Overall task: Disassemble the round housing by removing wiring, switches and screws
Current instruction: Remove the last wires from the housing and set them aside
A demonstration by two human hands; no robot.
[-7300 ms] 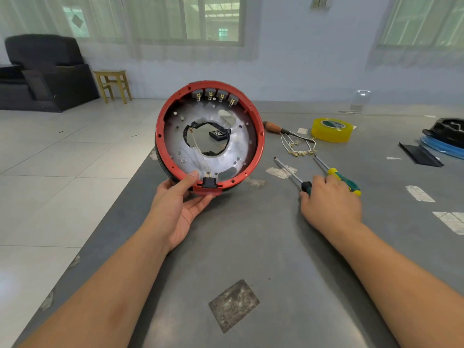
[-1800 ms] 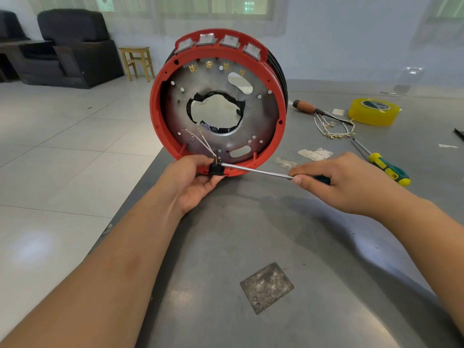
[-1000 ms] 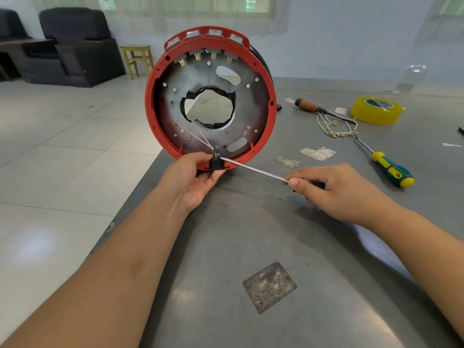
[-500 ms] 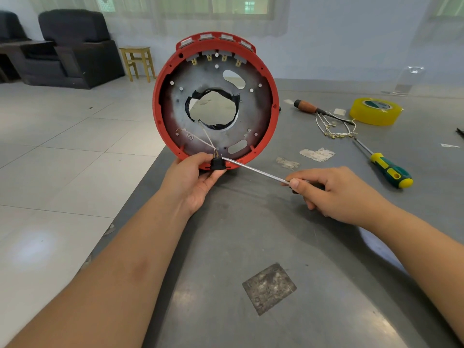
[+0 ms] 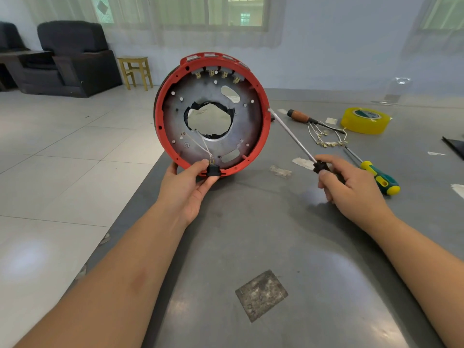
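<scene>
Head view: the round housing (image 5: 212, 114) stands on edge at the left edge of the grey counter (image 5: 276, 234), open side facing the camera. The left hand (image 5: 187, 189) holds its lower red rim, thumb pressed beside the black switch (image 5: 213, 171) (two thin white wires (image 5: 200, 145) run up from it). The right hand's (image 5: 351, 192) grip curls round a screwdriver (image 5: 298, 144) handle; the shaft tip sits near the housing's right rim, apparently not touching. A green-yellow screwdriver (image 5: 379, 178), wire bundle (image 5: 326, 138) and yellow tape roll (image 5: 364, 120) lie farther right.
</scene>
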